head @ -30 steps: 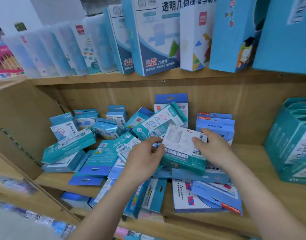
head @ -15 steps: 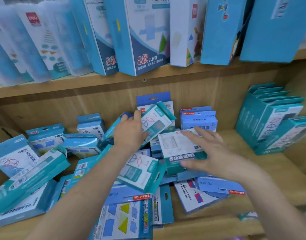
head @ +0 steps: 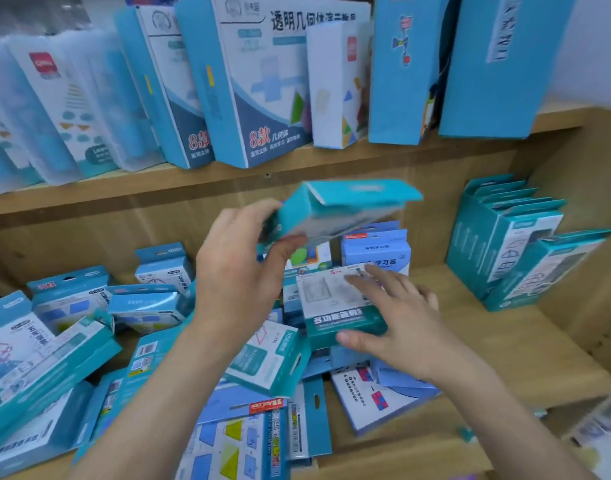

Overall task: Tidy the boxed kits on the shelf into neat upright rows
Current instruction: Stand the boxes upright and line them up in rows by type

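Observation:
My left hand (head: pixel 241 271) grips a teal boxed kit (head: pixel 342 209) and holds it in the air, tilted, above the heap. My right hand (head: pixel 394 317) lies flat with fingers spread on a white-and-teal kit (head: pixel 335 299) that rests on top of the pile. Around both hands several blue and teal kits (head: pixel 72 327) lie jumbled on the wooden shelf (head: pixel 525 355). A row of teal kits (head: pixel 504 244) stands upright but leaning at the right end of the shelf.
The upper shelf (head: pixel 193 178) carries tall blue and white boxes (head: pixel 262 84) just above my raised hand. Flat blue packs (head: pixel 376 396) overhang the front edge. Bare wood shows between the pile and the leaning teal row.
My left hand has closed on the teal kit at the back of the pile and lifted it up. My right hand stays resting on the white-and-teal kit.

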A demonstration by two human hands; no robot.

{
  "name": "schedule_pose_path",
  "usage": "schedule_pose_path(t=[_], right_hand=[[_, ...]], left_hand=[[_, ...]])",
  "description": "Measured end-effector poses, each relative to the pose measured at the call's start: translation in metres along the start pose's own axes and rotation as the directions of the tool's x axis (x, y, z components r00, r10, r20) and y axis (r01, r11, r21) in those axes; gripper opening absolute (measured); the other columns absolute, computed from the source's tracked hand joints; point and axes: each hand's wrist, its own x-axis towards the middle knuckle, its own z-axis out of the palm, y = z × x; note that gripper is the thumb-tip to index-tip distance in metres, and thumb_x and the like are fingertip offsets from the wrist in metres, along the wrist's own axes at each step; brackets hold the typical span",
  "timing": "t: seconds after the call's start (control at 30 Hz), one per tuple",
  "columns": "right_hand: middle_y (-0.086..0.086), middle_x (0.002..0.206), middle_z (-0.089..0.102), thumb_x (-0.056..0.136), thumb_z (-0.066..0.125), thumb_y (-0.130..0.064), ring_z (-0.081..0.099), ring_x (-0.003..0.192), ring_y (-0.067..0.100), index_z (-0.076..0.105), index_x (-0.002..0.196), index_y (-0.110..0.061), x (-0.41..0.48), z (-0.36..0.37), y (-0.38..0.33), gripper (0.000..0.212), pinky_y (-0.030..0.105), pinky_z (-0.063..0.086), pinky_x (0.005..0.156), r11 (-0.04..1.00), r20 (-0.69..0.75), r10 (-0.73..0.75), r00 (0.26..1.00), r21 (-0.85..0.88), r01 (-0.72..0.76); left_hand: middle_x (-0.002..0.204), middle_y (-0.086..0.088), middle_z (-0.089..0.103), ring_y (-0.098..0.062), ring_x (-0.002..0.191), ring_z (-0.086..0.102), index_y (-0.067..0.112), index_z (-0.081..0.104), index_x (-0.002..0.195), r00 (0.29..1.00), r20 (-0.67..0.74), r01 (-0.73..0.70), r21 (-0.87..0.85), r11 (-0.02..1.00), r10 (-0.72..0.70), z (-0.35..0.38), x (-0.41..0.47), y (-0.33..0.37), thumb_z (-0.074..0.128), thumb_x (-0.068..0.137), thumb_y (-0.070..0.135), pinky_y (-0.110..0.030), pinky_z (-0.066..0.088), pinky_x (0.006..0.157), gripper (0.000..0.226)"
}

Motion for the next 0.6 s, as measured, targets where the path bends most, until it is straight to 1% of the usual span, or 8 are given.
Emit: schedule_pose_path(t=[0.07, 0.13, 0.17, 0.23, 0.37, 0.43, 0.53, 0.6], right_hand=[[-0.02, 0.15, 0.022, 0.06, 0.028, -0.092, 0.014, 0.138, -0.001, 0.026, 0.139, -0.049, -0.009, -0.015, 0.001, 0.089, 0.034, 0.019, 0.106, 0.961, -0.142, 0.056, 0.988, 0.276, -0.014], [-0.022, 0.142, 0.038, 0.07, 0.047, -0.075, 0.03, 0.131, -0.008, 0.034, 0.136, -0.043, -0.025, -0.036, 0.012, 0.074, 0.02, 0.029, 0.106, 0.852, -0.322, 0.151, 0.935, 0.523, 0.043], [-0.021, 0.138, 0.044, 0.073, 0.052, -0.069, 0.037, 0.127, -0.008, 0.037, 0.136, -0.039, -0.034, -0.047, 0.018, 0.072, 0.014, 0.033, 0.102, 0.821, -0.4, 0.191, 0.896, 0.566, 0.078], [-0.016, 0.134, 0.047, 0.075, 0.058, -0.063, 0.043, 0.125, 0.0, 0.035, 0.14, -0.034, -0.052, -0.065, 0.03, 0.075, 0.021, 0.038, 0.1, 0.854, -0.495, 0.213, 0.843, 0.514, 0.086], [-0.006, 0.135, 0.042, 0.063, 0.058, -0.07, 0.041, 0.124, 0.014, 0.023, 0.147, -0.025, -0.077, -0.064, 0.064, 0.101, 0.048, 0.044, 0.091, 0.933, -0.56, 0.328, 0.761, 0.316, -0.17], [0.004, 0.134, 0.041, 0.061, 0.057, -0.069, 0.04, 0.121, 0.02, 0.016, 0.149, -0.018, -0.085, -0.054, 0.089, 0.11, 0.046, 0.047, 0.082, 0.909, -0.573, 0.414, 0.707, 0.297, -0.292], [0.011, 0.123, 0.044, 0.064, 0.075, -0.048, 0.044, 0.111, 0.028, 0.015, 0.149, -0.014, -0.092, -0.036, 0.131, 0.11, 0.043, 0.049, 0.078, 0.823, -0.462, 0.559, 0.688, 0.409, -0.393], [0.012, 0.12, 0.047, 0.062, 0.079, -0.042, 0.046, 0.107, 0.031, 0.021, 0.147, -0.014, -0.092, -0.023, 0.159, 0.106, 0.042, 0.049, 0.077, 0.76, -0.404, 0.641, 0.652, 0.454, -0.466]], left_hand=[[0.086, 0.02, 0.065, -0.003, 0.077, 0.061, 0.037, 0.053, 0.095, 0.989, -0.003, 0.145, -0.223, 0.964, -0.15, -0.006, 0.008, 0.034, 0.071, 0.078, 0.026, -0.02, 0.05, 0.072, 0.026], [0.092, 0.028, 0.067, 0.002, 0.081, 0.065, 0.037, 0.051, 0.094, 0.978, 0.046, 0.208, -0.379, 0.902, -0.206, -0.004, 0.013, 0.067, 0.07, 0.078, 0.028, -0.017, 0.05, 0.071, 0.027], [0.094, 0.027, 0.068, 0.0, 0.083, 0.066, 0.035, 0.051, 0.095, 0.973, 0.088, 0.228, -0.437, 0.87, -0.211, 0.001, 0.014, 0.083, 0.072, 0.078, 0.03, -0.02, 0.052, 0.071, 0.028], [0.095, 0.025, 0.069, 0.0, 0.083, 0.067, 0.031, 0.051, 0.097, 0.963, 0.184, 0.261, -0.491, 0.831, -0.194, 0.021, 0.012, 0.11, 0.073, 0.079, 0.032, -0.021, 0.052, 0.068, 0.029], [0.087, 0.011, 0.072, -0.012, 0.078, 0.067, 0.03, 0.044, 0.101, 0.915, 0.38, 0.26, -0.302, 0.917, -0.134, 0.091, -0.008, 0.15, 0.064, 0.082, 0.046, -0.037, 0.053, 0.065, 0.031], [0.087, 0.001, 0.072, -0.025, 0.079, 0.066, 0.026, 0.041, 0.105, 0.859, 0.497, 0.243, -0.187, 0.952, -0.122, 0.129, -0.021, 0.162, 0.059, 0.087, 0.045, -0.043, 0.05, 0.066, 0.032], [0.095, -0.008, 0.069, -0.034, 0.087, 0.062, 0.019, 0.037, 0.115, 0.767, 0.638, 0.166, -0.085, 0.982, -0.075, 0.181, -0.042, 0.176, 0.052, 0.093, 0.036, -0.042, 0.047, 0.069, 0.031], [0.107, -0.006, 0.067, -0.03, 0.098, 0.061, 0.021, 0.038, 0.12, 0.665, 0.737, 0.268, -0.087, 0.959, -0.119, 0.208, -0.047, 0.179, 0.052, 0.093, 0.026, -0.037, 0.045, 0.074, 0.031]])
